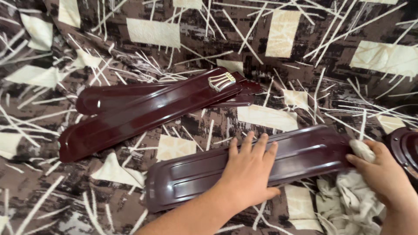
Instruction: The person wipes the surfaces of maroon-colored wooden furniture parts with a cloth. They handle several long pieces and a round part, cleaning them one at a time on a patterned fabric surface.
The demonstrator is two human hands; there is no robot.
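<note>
- Left hand [248, 172] flat, fingers spread, pinning maroon fan blade [196, 174].
- Right hand [385, 174] clenches grey rag [348, 200] at blade's right end (long axis left–right).

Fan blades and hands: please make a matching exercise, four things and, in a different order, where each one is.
1. left hand
2. right hand
3. cloth
4. gold trim piece

a. on the stacked blades behind
b. pressed flat on the near blade
c. gripped at the near blade's right end
d. closed around the cloth

Pairs: 1-b, 2-d, 3-c, 4-a
</note>
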